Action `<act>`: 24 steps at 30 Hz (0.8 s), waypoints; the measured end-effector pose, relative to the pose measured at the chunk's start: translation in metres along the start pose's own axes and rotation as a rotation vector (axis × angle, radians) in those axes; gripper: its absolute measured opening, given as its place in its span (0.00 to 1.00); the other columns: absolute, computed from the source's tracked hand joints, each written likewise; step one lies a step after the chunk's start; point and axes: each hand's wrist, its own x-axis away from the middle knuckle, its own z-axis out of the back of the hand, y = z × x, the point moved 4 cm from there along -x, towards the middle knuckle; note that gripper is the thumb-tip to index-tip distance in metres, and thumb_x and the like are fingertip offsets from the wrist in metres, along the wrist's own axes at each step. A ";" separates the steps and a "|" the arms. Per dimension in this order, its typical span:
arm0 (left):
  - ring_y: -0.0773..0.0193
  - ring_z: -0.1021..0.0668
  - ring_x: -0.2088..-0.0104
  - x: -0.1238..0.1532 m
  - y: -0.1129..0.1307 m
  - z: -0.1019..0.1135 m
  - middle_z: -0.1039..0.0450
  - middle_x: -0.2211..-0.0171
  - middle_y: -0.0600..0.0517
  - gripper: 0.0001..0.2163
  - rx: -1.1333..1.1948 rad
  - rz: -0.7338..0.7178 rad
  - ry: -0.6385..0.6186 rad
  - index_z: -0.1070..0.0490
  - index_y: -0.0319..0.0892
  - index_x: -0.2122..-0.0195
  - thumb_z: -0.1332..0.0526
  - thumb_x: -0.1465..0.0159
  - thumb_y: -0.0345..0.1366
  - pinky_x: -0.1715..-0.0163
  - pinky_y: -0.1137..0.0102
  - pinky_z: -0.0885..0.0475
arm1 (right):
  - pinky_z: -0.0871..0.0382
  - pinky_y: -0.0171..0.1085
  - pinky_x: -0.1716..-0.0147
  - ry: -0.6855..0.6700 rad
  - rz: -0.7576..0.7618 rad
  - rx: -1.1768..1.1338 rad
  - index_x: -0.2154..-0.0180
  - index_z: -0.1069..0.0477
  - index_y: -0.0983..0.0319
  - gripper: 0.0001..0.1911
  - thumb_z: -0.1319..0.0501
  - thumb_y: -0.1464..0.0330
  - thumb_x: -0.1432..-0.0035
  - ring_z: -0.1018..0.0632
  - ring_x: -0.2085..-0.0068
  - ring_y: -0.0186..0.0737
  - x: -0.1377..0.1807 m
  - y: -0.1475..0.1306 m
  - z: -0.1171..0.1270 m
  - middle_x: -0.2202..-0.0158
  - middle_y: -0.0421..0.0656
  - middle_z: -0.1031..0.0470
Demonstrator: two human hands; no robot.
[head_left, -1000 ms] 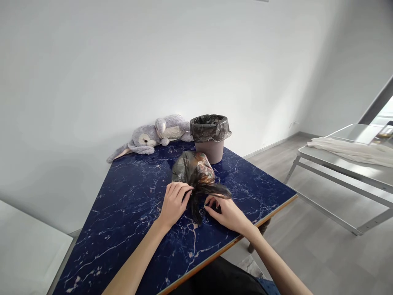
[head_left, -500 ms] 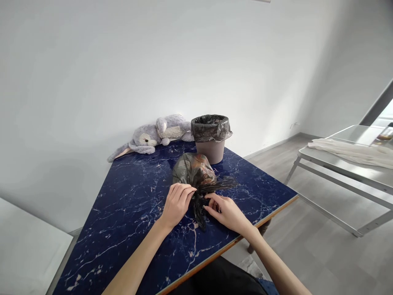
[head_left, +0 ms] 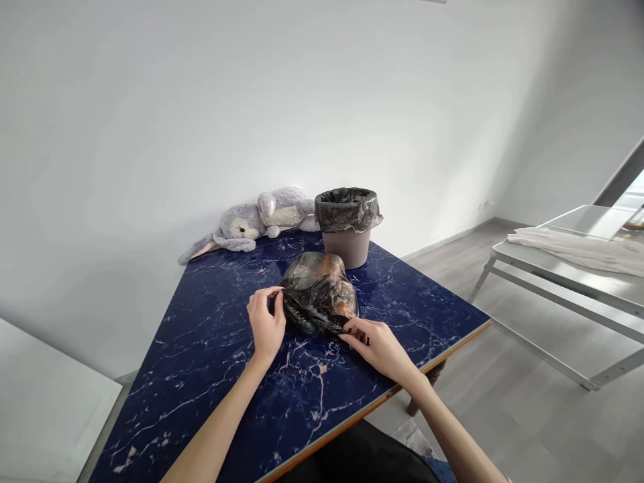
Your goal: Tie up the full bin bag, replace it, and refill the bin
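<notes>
While a dark, see-through plastic garbage bag point(head_left: 322, 285) is kept low on the blue marble-patterned tabletop point(head_left: 201, 349), its gathered edge is gripped at two places. At one side the film is pinched between the thumb and fingers of the left hand point(head_left: 266, 325); at the other, the near corner is held between the thumb and bent fingers of the right hand point(head_left: 378, 347). Both grips are narrow, and the crumpled film is stretched between them. Through the plastic, orange, brown and greenish contents can be made out, though what they are cannot be told.

Just behind the bag, a mauve-grey wastebasket point(head_left: 347, 248) is stood upright, its rim covered by a black bin liner point(head_left: 347, 216) that is folded down over the outside. To the left of it, along the white wall point(head_left: 151, 134), a grey plush rabbit point(head_left: 241, 225) is laid on its side, one long ear stretched toward the table's edge. Well apart on the right, a white cloth point(head_left: 578, 248) is spread on a pale metal-framed table point(head_left: 533, 263).
</notes>
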 end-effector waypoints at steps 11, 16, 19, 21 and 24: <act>0.57 0.17 0.53 -0.001 -0.097 -0.003 0.21 0.49 0.46 0.15 0.175 0.568 0.167 0.25 0.40 0.45 0.35 0.26 0.43 0.52 0.56 0.19 | 0.31 0.37 0.69 0.164 -0.118 -0.121 0.61 0.24 0.57 0.13 0.36 0.55 0.29 0.22 0.71 0.41 0.003 0.013 0.007 0.72 0.39 0.19; 0.58 0.18 0.56 -0.004 -0.097 0.003 0.22 0.51 0.46 0.15 0.134 0.512 0.190 0.26 0.40 0.44 0.36 0.26 0.43 0.55 0.58 0.19 | 0.28 0.37 0.70 0.380 -0.215 -0.168 0.61 0.25 0.59 0.19 0.39 0.51 0.29 0.22 0.72 0.41 0.005 0.032 0.014 0.71 0.42 0.21; 0.52 0.20 0.51 -0.010 -0.071 0.013 0.24 0.50 0.42 0.13 0.052 0.307 0.144 0.28 0.40 0.44 0.39 0.26 0.38 0.46 0.52 0.23 | 0.26 0.39 0.66 0.466 -0.205 -0.159 0.58 0.25 0.60 0.17 0.38 0.53 0.29 0.20 0.66 0.43 0.006 0.031 0.017 0.66 0.45 0.21; 0.47 0.24 0.42 -0.011 -0.046 0.015 0.26 0.44 0.39 0.14 -0.005 0.124 0.077 0.28 0.40 0.43 0.39 0.29 0.35 0.38 0.47 0.32 | 0.25 0.41 0.62 0.505 -0.168 -0.148 0.53 0.25 0.60 0.15 0.37 0.55 0.30 0.20 0.62 0.44 0.006 0.024 0.020 0.54 0.50 0.21; 0.45 0.28 0.36 -0.004 -0.008 0.008 0.26 0.39 0.41 0.19 -0.061 -0.131 -0.085 0.29 0.44 0.40 0.39 0.32 0.32 0.33 0.47 0.39 | 0.23 0.43 0.59 0.496 -0.091 -0.140 0.43 0.29 0.58 0.18 0.37 0.59 0.30 0.22 0.65 0.38 0.008 0.009 0.022 0.39 0.53 0.28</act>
